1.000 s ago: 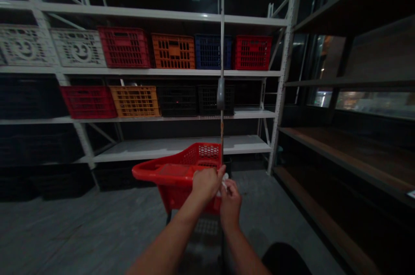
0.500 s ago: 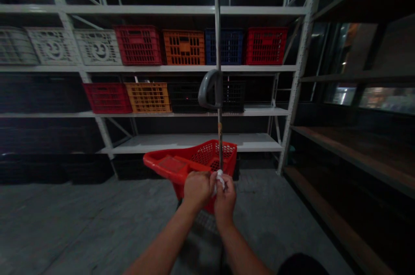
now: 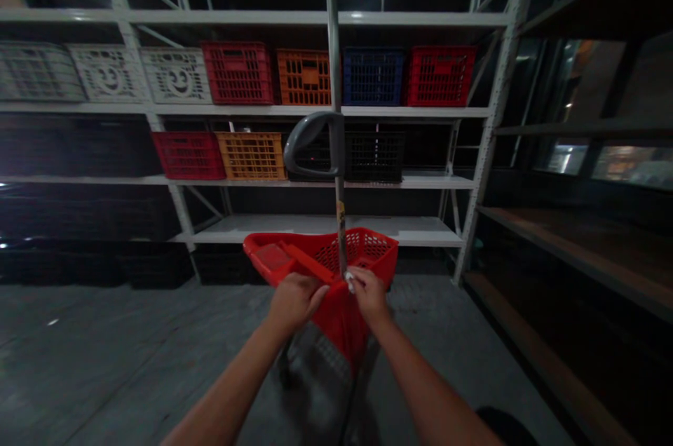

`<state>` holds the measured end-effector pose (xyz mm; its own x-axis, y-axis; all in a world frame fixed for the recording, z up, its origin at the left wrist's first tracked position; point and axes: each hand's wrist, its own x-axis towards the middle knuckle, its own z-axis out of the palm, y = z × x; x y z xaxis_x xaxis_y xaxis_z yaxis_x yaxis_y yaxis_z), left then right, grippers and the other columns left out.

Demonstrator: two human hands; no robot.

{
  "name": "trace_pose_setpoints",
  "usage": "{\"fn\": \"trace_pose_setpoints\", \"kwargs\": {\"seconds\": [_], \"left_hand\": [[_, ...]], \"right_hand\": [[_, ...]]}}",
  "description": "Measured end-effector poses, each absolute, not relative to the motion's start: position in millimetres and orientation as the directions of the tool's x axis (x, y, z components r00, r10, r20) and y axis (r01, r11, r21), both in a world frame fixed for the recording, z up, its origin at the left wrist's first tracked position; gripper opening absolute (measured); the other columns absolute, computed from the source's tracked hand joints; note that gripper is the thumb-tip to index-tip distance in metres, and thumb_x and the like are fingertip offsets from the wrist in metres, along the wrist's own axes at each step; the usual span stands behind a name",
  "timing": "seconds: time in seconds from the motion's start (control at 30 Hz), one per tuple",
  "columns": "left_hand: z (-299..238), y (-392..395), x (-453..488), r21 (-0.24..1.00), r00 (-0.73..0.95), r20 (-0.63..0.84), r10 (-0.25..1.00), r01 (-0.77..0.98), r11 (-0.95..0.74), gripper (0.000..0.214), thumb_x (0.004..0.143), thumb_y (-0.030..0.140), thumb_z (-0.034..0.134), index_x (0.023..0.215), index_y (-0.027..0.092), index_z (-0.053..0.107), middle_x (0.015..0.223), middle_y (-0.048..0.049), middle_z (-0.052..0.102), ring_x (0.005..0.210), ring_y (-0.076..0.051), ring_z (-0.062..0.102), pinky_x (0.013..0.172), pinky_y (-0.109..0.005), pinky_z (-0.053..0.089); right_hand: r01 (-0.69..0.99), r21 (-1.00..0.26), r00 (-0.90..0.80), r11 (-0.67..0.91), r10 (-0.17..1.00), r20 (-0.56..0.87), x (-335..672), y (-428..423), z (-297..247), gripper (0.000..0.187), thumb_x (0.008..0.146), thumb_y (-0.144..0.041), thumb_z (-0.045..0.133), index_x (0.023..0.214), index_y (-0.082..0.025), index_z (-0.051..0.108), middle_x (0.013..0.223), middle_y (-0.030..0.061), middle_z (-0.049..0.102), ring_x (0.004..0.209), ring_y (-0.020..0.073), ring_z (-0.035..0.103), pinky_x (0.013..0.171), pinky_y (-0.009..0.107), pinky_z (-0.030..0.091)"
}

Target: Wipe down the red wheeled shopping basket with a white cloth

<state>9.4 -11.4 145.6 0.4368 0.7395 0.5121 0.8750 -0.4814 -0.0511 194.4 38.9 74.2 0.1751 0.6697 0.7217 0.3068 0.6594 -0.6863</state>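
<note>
A red plastic shopping cart stands in front of me, its perforated basket open at the top. From its near side rises a metal pole carrying a grey loop handle. My left hand is closed over the cart's near rim, thumb toward the pole. Between the fingers of my right hand is a small crumpled white wipe, held at the rim close to the pole's lower end. Whether it is cloth or paper I cannot tell.
Behind the cart runs a white metal rack with several plastic crates, among them a red crate, an orange crate and a blue crate. Dark wooden shelves border the right side. Grey concrete floor lies below.
My hands were together at the white wipe. Now the left has parted from it to the left onto the rim, while the right keeps the wipe. The cart appears turned, its pole farther left.
</note>
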Motion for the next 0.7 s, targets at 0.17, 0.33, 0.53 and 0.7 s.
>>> {"fn": "trace_pose_setpoints", "kwargs": {"seconds": [0.17,0.33,0.53,0.7], "left_hand": [[157.3,-30.9,12.4,-0.045,0.348,0.617,0.706,0.911,-0.410,0.042,0.085,0.039,0.029,0.075,0.018,0.064,0.084,-0.0092,0.064,0.088,-0.022,0.053,0.085,-0.039,0.034],[145.6,-35.9,37.2,-0.034,0.138,0.572,0.809,0.989,-0.145,0.053,0.083,0.048,0.026,0.073,0.011,0.062,0.070,-0.0138,0.064,0.069,-0.026,0.058,0.070,-0.041,0.038],[132.8,-29.4,13.1,-0.112,0.155,0.580,0.800,0.988,-0.111,0.054,0.083,0.050,0.025,0.069,0.014,0.062,0.068,-0.0133,0.065,0.066,-0.025,0.060,0.063,-0.036,0.038],[132.7,-34.0,-9.6,-0.141,0.165,0.583,0.795,0.985,-0.100,0.055,0.083,0.051,0.024,0.067,0.015,0.062,0.064,-0.0117,0.064,0.065,-0.024,0.060,0.062,-0.034,0.037]], "right_hand": [[0.413,-0.640,0.038,0.648,0.690,0.723,171.6,32.9,74.5,0.030,0.073,-0.011,0.045,0.089,-0.021,0.068,0.086,0.0039,0.069,0.080,0.0171,0.062,0.074,0.031,0.048],[0.470,-0.612,0.033,0.636,0.680,0.733,156.5,24.9,77.3,0.033,0.071,-0.007,0.042,0.089,-0.018,0.068,0.087,0.0060,0.068,0.082,0.0170,0.062,0.078,0.031,0.048],[0.540,-0.576,0.012,0.614,0.679,0.734,176.6,47.4,55.2,0.037,0.065,-0.004,0.042,0.086,-0.020,0.068,0.083,0.0045,0.069,0.077,0.0171,0.063,0.072,0.030,0.049],[0.573,-0.618,0.071,0.539,0.718,0.692,168.5,47.2,48.6,0.033,0.066,-0.005,0.043,0.082,-0.018,0.069,0.079,0.0064,0.069,0.074,0.0184,0.063,0.070,0.031,0.050]]}}
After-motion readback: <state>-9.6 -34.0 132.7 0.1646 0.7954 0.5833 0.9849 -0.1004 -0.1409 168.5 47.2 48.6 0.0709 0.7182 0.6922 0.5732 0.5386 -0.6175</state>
